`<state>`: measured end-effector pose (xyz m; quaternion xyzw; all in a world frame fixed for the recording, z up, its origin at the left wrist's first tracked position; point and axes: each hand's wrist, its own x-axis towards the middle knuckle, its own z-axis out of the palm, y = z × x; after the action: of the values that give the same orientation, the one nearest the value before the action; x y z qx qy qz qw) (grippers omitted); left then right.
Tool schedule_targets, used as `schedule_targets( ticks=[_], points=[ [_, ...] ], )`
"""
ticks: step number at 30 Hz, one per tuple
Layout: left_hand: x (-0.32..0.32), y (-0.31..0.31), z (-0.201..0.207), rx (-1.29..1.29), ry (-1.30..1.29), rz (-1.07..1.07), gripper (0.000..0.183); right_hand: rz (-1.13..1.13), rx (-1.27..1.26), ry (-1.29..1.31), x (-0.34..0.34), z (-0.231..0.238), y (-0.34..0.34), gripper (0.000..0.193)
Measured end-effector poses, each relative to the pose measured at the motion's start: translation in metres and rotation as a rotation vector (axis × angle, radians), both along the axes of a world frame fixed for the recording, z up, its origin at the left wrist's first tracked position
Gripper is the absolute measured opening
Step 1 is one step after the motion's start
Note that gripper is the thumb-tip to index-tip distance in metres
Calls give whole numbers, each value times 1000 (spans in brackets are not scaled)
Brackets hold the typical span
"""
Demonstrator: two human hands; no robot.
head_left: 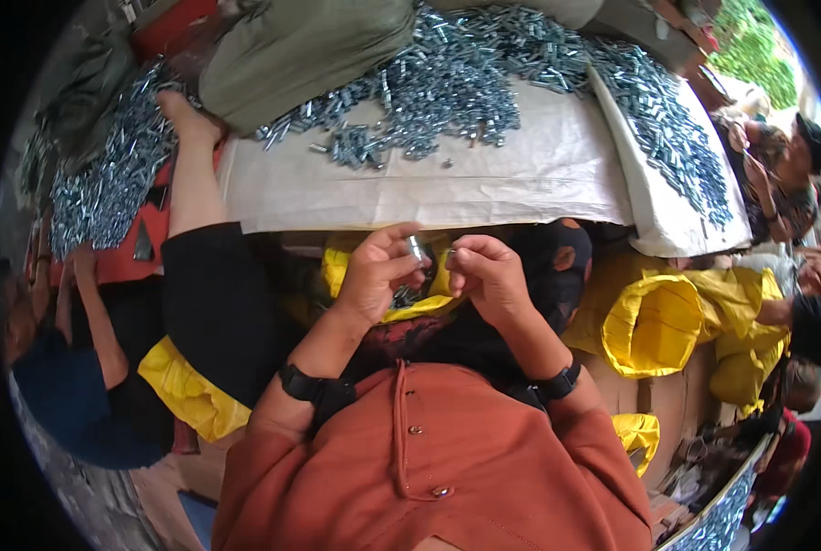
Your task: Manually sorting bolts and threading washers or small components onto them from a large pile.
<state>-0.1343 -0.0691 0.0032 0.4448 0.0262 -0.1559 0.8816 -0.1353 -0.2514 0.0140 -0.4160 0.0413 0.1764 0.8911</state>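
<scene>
Closest to me, a seated person in a rust-orange buttoned shirt [520, 459] wears a black strap [302, 382] around the left wrist and a similar one on the right. Both hands are raised side by side, apart, in front of the chest, probably so that the small work stays in plain sight. The left hand [366, 280] grips a short, shiny silver metal cylinder [416, 246] between thumb and fingers, its end turned toward the other hand, which seems to leave that end free. The right hand [495, 277] is narrowed to a fingertip pinch on a tiny metallic piece [452, 252], too small for me to name.

Below them an open bright-yellow woven sack [337, 266] has silvery parts inside; sitting there, it would likely catch anything dropped. Off to the right stands another gaping yellow sack [654, 326].

Beyond the hands is the worktop, covered by a creased off-white sheet [410, 197]. A broad heap of small silver metal parts [447, 101] lies on its far half, leaving the near strip mostly bare. A bulky olive-green fabric sack [309, 60] rests against the heap, and farther right sits a co-worker in a black cap [810, 142].
</scene>
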Motion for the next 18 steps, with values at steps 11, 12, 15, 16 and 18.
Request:
schedule_targets(
  ticks=[11, 12, 15, 16, 18],
  points=[
    [-1, 10, -21, -153, 125, 67, 12, 105, 172, 152, 3, -21, 25, 9],
    [0, 11, -23, -152, 130, 67, 12, 104, 172, 156, 4, -22, 26, 9],
    [1, 12, -29, -149, 103, 41, 11, 114, 166, 175, 6, -23, 28, 9],
    [1, 12, -29, -144, 100, 42, 11, 116, 173, 178, 7, -24, 28, 9],
    [1, 13, -28, -139, 100, 45, 11, 118, 180, 184, 9, -25, 29, 10]
  ],
)
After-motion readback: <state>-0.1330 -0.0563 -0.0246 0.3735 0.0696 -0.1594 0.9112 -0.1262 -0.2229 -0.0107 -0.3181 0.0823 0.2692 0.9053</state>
